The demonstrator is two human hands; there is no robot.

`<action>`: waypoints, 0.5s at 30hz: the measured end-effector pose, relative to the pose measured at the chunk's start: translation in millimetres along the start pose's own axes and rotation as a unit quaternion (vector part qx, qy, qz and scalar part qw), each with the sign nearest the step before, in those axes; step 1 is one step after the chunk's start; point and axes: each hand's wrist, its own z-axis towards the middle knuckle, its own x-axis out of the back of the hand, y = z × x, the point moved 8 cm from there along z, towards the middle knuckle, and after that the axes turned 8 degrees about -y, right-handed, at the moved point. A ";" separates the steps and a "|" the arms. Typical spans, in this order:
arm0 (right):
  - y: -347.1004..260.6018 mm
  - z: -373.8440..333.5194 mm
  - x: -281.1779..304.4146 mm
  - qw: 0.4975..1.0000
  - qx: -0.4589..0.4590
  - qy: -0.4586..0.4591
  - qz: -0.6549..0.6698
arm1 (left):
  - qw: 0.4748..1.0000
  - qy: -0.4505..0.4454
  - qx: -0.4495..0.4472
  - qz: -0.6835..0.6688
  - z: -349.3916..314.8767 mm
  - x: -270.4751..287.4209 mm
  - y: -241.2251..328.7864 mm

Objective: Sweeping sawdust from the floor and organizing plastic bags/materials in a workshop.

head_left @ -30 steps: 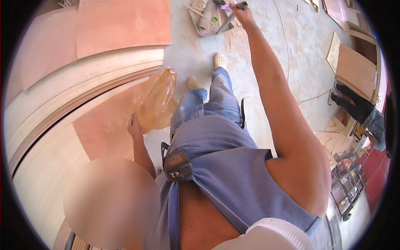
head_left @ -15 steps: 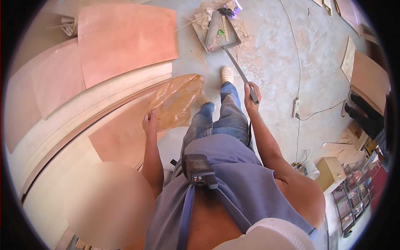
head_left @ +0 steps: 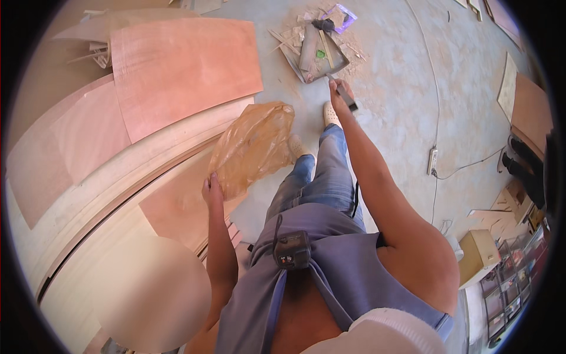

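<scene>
Amber, see-through plastic makes up the bag [head_left: 253, 150] on our left, hanging in front of the stacked boards [head_left: 187, 76]. Our left grip [head_left: 213, 187] is closed on the bag's lower edge, thumb and fingers pinching the film. Half a second ago the bag showed a wide, looping mouth; now it spreads flatter, and more of our left shoe [head_left: 296, 146] shows past its edge.

Our right grip [head_left: 342, 94] is wrapped around a grey handle [head_left: 349, 101], whose squared end sticks out toward us. The handle's far end meets the near edge of a dustpan [head_left: 318, 77] on the floor [head_left: 401, 118]. A second ago our right hand was up beside the purple packet [head_left: 345, 17]; half a second ago it was drawn back near our knees, with a long stretch of handle showing. Now our arm reaches forward again, and the hand is just beside the dustpan's near edge.

In the dustpan we see a brownish roll [head_left: 308, 47], a green scrap [head_left: 321, 53] and a pale strip [head_left: 326, 50], as before. A black bundle [head_left: 323, 25] is at its far end, with wood shavings [head_left: 358, 53] scattered around.
</scene>
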 end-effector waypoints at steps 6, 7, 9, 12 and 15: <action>6.9 74.4 8.1 0.954 -0.120 0.069 0.264 | 0.997 -0.016 0.048 -0.057 -14.7 -6.4 -12.8; -1.5 79.7 20.8 0.947 -0.125 0.097 0.279 | 0.999 0.012 0.014 -0.038 -15.1 -2.5 -10.2; -2.5 87.2 37.0 0.928 -0.153 0.076 0.331 | 0.999 0.036 -0.016 -0.021 -14.1 -2.3 -7.5; -15.0 85.4 73.8 0.931 -0.139 0.092 0.326 | 0.999 0.021 -0.032 -0.005 -7.5 -7.2 -3.0; -27.5 78.0 122.6 0.929 -0.093 0.136 0.332 | 0.999 -0.006 0.001 0.031 3.4 -11.6 -11.5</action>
